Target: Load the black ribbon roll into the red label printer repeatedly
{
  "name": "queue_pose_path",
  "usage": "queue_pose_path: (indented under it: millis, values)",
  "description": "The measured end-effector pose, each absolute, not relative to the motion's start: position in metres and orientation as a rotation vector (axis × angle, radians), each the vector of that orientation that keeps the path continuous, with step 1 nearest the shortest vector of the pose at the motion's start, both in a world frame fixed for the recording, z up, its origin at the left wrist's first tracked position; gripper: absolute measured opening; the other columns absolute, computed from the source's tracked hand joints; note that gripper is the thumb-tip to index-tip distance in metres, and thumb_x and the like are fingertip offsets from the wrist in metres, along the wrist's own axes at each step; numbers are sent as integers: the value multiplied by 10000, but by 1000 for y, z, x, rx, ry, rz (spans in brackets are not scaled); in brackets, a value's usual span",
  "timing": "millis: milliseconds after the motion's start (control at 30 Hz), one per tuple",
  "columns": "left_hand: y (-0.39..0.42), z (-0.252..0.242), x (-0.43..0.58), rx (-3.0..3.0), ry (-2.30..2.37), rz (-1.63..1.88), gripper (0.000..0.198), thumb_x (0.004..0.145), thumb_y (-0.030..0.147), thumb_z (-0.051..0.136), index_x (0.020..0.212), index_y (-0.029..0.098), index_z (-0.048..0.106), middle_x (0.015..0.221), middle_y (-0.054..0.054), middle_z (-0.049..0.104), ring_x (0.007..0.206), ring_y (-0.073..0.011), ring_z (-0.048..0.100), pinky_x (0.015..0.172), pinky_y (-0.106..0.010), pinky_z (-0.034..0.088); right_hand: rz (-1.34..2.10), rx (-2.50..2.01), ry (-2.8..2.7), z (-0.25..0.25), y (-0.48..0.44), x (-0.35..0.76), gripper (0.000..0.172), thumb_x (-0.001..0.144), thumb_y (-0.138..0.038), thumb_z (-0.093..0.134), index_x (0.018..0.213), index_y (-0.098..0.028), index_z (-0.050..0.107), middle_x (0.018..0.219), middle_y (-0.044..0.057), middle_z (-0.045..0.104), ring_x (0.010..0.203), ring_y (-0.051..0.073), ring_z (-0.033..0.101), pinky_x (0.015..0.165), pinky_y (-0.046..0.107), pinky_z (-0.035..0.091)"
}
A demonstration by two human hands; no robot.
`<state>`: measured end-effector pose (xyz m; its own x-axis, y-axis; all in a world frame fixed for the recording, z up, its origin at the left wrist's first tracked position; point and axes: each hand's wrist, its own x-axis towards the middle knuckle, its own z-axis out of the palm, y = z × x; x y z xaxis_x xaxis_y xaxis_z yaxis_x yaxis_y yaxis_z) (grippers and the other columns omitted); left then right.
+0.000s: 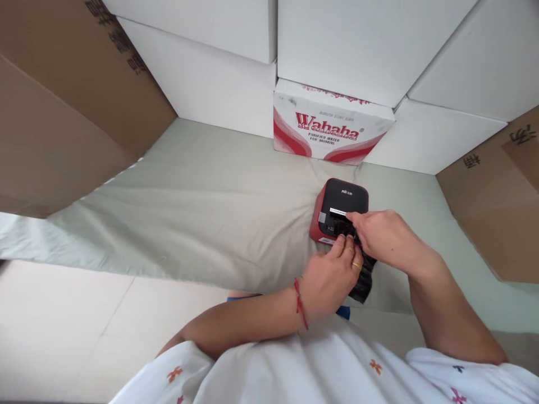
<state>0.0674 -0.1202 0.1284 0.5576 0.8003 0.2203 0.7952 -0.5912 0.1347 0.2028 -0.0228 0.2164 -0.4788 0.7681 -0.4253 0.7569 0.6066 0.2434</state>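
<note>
A small boxy machine (343,196) with a black top and red sides sits on the cloth-covered surface, a white label strip across its top. Crinkled black plastic (362,289) hangs from its front edge and runs up beneath my hands. My left hand (330,275), with a ring and a red string bracelet, has its fingers bent together onto the black plastic at the machine's front. At the machine's right front corner, my right hand (381,233) is closed, thumb and forefinger pinching at the plastic near the label strip. My fingers hide part of the plastic and the machine's front.
Behind the machine stands a white and red Wahaha water carton (328,126), with large white boxes (219,73) stacked around it. Brown cardboard boxes flank the surface at left (76,112) and right (497,196). Pale green cloth (202,207) covers the surface, wrinkled near the machine.
</note>
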Motion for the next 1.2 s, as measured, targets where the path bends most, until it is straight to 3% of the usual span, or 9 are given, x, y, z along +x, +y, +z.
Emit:
queue_pose_path:
  millis: [200, 367, 433, 533, 633, 700, 800, 967, 1200]
  values:
    - [-115, 137, 61, 2599, 1368, 584, 348, 1086, 193, 493, 1370, 96, 669, 1451, -151, 735, 1381, -252, 688, 949, -329, 664, 39, 1429, 2550, 194, -21, 221, 386, 1050, -179, 469, 1334, -177, 731, 1070, 135, 859, 930, 289, 829, 756, 351, 568]
    - [-87, 133, 29, 2107, 1381, 1029, 263, 1069, 277, 528, 1270, 215, 685, 1342, -95, 768, 1191, -212, 749, 1041, -350, 624, -218, 1661, 3115, 152, -48, 247, 382, 1074, -214, 474, 1343, -218, 745, 1319, 106, 815, 1201, 258, 790, 1029, 441, 640]
    - [-64, 120, 14, 1865, 1445, 1217, 345, 1025, 245, 537, 1353, 206, 637, 1389, -129, 722, 1307, -249, 684, 1155, -437, 562, -333, 1667, 3254, 139, -65, 253, 386, 1063, -182, 487, 1328, -252, 759, 1365, 97, 795, 1298, 255, 747, 1120, 499, 613]
    - [-25, 93, -3, 1483, 1321, 1202, 608, 898, 326, 682, 1470, 183, 532, 1587, -192, 554, 1511, -327, 525, 1268, -563, 440, -426, 1692, 3326, 129, -84, 257, 418, 1040, -130, 488, 1272, -303, 788, 1343, 69, 804, 1310, 257, 739, 1125, 544, 615]
    - [4, 69, -6, 1203, 1002, 1072, 885, 791, 347, 753, 1592, 216, 402, 1778, -164, 341, 1684, -342, 288, 1381, -589, 217, -458, 1715, 3330, 127, -93, 257, 451, 1027, -108, 488, 1300, -311, 784, 1353, 70, 799, 1316, 262, 736, 1128, 542, 616]
    - [14, 56, -3, 1118, 818, 1058, 968, 744, 335, 772, 1623, 263, 373, 1821, -118, 272, 1723, -329, 188, 1402, -570, 141, -467, 1714, 3319, 127, -94, 257, 459, 1027, -111, 493, 1323, -318, 777, 1369, 71, 792, 1332, 268, 726, 1140, 549, 608]
    - [21, 40, 4, 1073, 649, 1099, 1069, 729, 347, 812, 1674, 328, 312, 1853, -73, 195, 1744, -310, 110, 1411, -542, 102, -471, 1709, 3324, 129, -92, 256, 434, 1038, -131, 501, 1312, -325, 776, 1354, 72, 798, 1317, 274, 734, 1122, 565, 615]
    - [23, 22, 6, 1057, 558, 1107, 1327, 705, 502, 930, 1742, 348, 116, 1858, -120, 152, 1746, -307, 104, 1410, -539, 89, -470, 1721, 3333, 129, -89, 254, 383, 1049, -157, 509, 1254, -319, 789, 1301, 73, 819, 1263, 276, 761, 1128, 591, 609]
    - [24, 20, 3, 1143, 565, 1110, 1340, 699, 582, 952, 1741, 354, 140, 1865, -119, 131, 1747, -323, 96, 1417, -528, 63, -567, 1583, 3375, 129, -85, 248, 415, 1042, -140, 512, 1280, -344, 784, 1262, 32, 833, 1225, 256, 782, 1194, 601, 572]
